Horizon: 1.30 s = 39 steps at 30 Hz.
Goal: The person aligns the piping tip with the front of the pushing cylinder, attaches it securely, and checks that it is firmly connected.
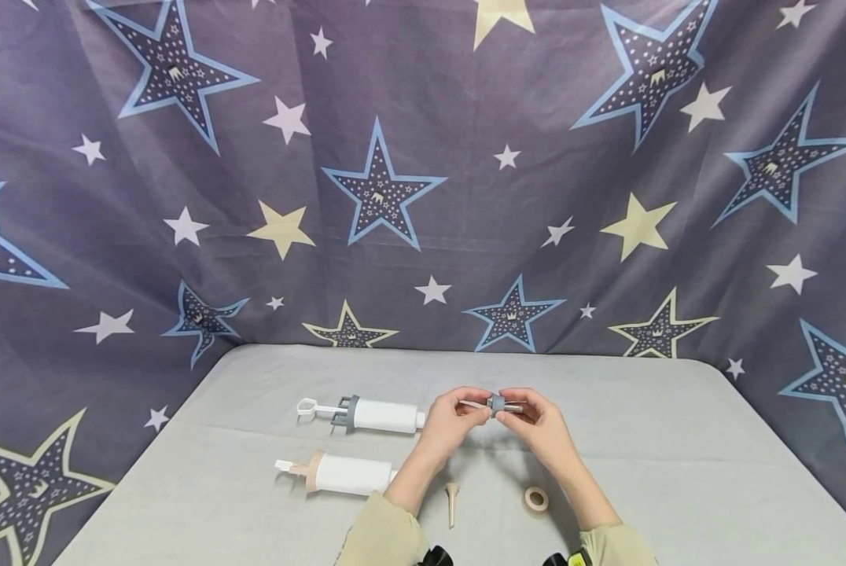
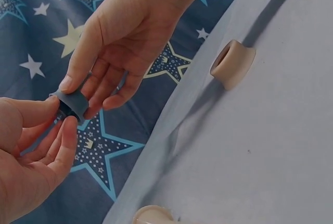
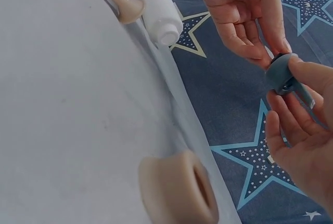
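Both hands meet over the table around a small grey ring collar (image 1: 496, 404). My left hand (image 1: 451, 420) pinches it from the left, with thumb and fingertips at the open rim (image 2: 66, 110). From the other side my right hand (image 1: 538, 420) grips it too, the thumb lying on its outer wall. A narrow grey nozzle (image 3: 302, 94) sticks out of the collar toward the right palm. The collar's inside looks dark, and fingers partly hide it.
Left of the hands lie two white syringe-like tubes, one with a grey end (image 1: 384, 416), the other with a beige end (image 1: 352, 474). Nearer the body are a beige flared nozzle (image 1: 452, 503) and a beige ring (image 1: 536, 499). A star-patterned cloth (image 1: 423, 259) hangs behind the table.
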### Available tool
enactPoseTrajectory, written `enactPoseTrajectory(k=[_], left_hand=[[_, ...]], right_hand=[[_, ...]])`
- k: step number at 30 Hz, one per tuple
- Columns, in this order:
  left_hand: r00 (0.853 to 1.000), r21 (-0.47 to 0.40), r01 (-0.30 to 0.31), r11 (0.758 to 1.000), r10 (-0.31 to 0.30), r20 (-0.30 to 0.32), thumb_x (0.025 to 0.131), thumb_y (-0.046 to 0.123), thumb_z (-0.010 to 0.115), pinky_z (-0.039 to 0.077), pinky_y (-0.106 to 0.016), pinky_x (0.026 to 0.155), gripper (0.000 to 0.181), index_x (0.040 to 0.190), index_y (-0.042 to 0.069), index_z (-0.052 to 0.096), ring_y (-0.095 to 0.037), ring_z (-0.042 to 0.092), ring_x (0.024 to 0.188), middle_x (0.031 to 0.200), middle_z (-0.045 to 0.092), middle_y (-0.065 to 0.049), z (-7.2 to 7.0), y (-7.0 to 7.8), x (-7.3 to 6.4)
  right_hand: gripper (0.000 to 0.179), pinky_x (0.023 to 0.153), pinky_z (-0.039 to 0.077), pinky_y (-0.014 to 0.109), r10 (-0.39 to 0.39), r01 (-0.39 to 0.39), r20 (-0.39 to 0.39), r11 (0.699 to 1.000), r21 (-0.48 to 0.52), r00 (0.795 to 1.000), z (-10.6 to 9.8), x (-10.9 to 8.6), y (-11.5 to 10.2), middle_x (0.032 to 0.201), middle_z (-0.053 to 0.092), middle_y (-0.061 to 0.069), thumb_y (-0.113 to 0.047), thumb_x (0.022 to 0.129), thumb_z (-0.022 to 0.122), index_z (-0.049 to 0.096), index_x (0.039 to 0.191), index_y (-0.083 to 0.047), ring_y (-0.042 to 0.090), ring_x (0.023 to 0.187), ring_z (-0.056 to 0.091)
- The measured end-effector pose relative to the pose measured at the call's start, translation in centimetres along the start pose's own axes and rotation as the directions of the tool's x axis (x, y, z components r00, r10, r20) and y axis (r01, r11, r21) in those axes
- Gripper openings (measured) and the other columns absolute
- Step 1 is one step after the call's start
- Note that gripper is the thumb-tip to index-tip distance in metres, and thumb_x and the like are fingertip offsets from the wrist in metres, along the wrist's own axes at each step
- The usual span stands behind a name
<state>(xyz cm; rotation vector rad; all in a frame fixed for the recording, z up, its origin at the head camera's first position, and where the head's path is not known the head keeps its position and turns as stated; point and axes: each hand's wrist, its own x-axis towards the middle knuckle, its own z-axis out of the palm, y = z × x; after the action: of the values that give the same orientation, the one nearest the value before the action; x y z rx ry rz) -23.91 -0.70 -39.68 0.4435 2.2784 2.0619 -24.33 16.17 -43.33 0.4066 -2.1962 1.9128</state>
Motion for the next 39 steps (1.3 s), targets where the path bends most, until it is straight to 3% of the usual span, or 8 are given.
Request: enactPoseTrajectory(k=[4, 13, 19, 23, 32, 39], left_hand=[[1.0, -0.006, 0.01, 1.0, -0.01, -0.012, 0.08, 0.004, 0.064, 0.047, -0.022, 0.064, 0.021, 0.1, -0.003, 0.062, -0.005, 0.057, 0.069, 0.093, 0.064, -0.012, 0.0, 0.2, 0.0], [1.0, 0.005, -0.016, 1.0, 0.016, -0.015, 0.081, 0.007, 0.065, 0.048, -0.022, 0.065, 0.017, 0.093, -0.004, 0.063, -0.007, 0.057, 0.069, 0.088, 0.064, -0.013, 0.0, 0.4, 0.0], [1.0, 0.016, -0.03, 0.999, 0.03, 0.005, 0.082, 0.008, 0.064, 0.051, -0.034, 0.069, 0.018, 0.095, -0.004, 0.065, -0.008, 0.055, 0.069, 0.091, 0.064, -0.015, 0.0, 0.4, 0.0], [0.999, 0.042, -0.031, 0.999, 0.03, 0.015, 0.083, 0.008, 0.063, 0.047, -0.021, 0.064, 0.018, 0.097, -0.004, 0.065, -0.007, 0.055, 0.069, 0.092, 0.064, -0.017, 0.1, 0.5, 0.0], [0.999, 0.065, -0.038, 0.997, 0.039, -0.015, 0.082, 0.017, 0.066, 0.045, -0.019, 0.061, 0.018, 0.095, 0.004, 0.067, -0.005, 0.055, 0.069, 0.09, 0.065, -0.008, 0.1, -2.4, 1.4], [0.998, 0.106, -0.047, 0.993, 0.052, -0.04, 0.081, 0.017, 0.067, 0.045, -0.02, 0.06, 0.015, 0.092, 0.007, 0.067, -0.005, 0.055, 0.068, 0.087, 0.065, -0.004, -0.3, -2.9, 1.6]], right_hand=[[0.033, 0.08, 0.05, 0.022, -0.002, 0.002, -0.003, 1.0, 0.021, 1.0, 0.0, 0.0, -0.2, 0.109, 0.059, 0.019, -0.005, 0.078, 0.068, 0.058, 0.108, 0.003, 0.004, 0.092, 0.06], [0.034, 0.08, 0.049, 0.02, -0.008, 0.009, -0.013, 0.999, 0.036, 1.0, 0.0, 0.0, -0.5, 0.107, 0.06, 0.022, -0.006, 0.079, 0.068, 0.058, 0.11, 0.004, 0.006, 0.091, 0.061], [0.034, 0.08, 0.049, 0.019, -0.015, 0.015, -0.015, 0.999, 0.042, 1.0, -0.1, -0.1, -0.7, 0.105, 0.06, 0.023, -0.007, 0.08, 0.067, 0.057, 0.111, 0.004, 0.006, 0.09, 0.061], [0.035, 0.079, 0.049, 0.019, -0.015, 0.016, -0.015, 0.999, 0.04, 1.0, -0.1, -0.1, -0.7, 0.104, 0.061, 0.022, -0.008, 0.08, 0.067, 0.057, 0.112, 0.004, 0.007, 0.089, 0.061], [0.033, 0.077, 0.049, 0.019, -0.029, 0.03, -0.02, 0.999, 0.045, 0.999, -0.2, 0.0, -0.5, 0.098, 0.064, 0.016, -0.005, 0.08, 0.066, 0.058, 0.111, 0.005, 0.007, 0.086, 0.062], [0.032, 0.075, 0.05, 0.02, -0.024, 0.025, -0.028, 0.999, 0.045, 0.999, -0.2, 0.0, -0.4, 0.095, 0.064, 0.013, -0.005, 0.079, 0.067, 0.059, 0.109, 0.004, 0.01, 0.085, 0.062]])
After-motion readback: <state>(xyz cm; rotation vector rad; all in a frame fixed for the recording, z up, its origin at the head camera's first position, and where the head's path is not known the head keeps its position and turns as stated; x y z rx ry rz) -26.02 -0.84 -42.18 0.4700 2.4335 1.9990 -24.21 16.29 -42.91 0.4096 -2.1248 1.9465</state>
